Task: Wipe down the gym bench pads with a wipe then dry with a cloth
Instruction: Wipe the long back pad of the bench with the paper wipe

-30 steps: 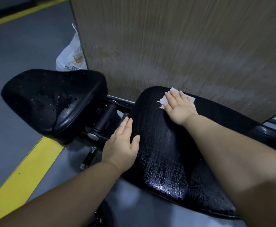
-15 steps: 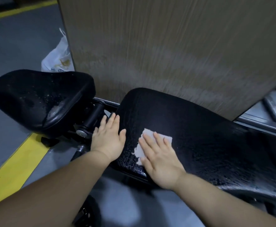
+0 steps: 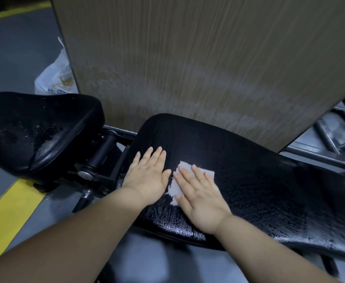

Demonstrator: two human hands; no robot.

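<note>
Both hands lie flat on the long bench pad (image 3: 259,172), as seen on my head-cam feed. L hand (image 3: 147,176): palm down, fingers straight and close together, thumb out to the side, resting on bare pad near its rounded end. R hand (image 3: 200,199): palm down, fingers straight and slightly spread, pressing a white wipe (image 3: 174,188) onto the pad; nothing is pinched. Wipe is crumpled w/ ragged edges, showing past the fingertips and beside the thumb. It sits just beside the L thumb, approx. mid-width of the pad.

Containers: one white plastic bag (image 3: 55,78) on the floor behind the seat pad (image 3: 34,127), partly hidden by a wood-grain panel (image 3: 188,68). I can't tell what's in it.

Direction: long pad is black, textured, glistening wet w/ fine droplets. Its long axis runs from the rounded end at centre frame off to the lower R. That end points at the seat pad, w/ a black roller hinge (image 3: 101,154) between the two. Seat pad, at L, also shows wet specks. R fingers point away from me and slightly L, across the pad.

Writing: bag carries an orange-gold graphic and dark characters, too blurred to read.

Yellow floor line (image 3: 8,209) runs below the seat pad; grey metal frame bars (image 3: 329,137) at far R.
</note>
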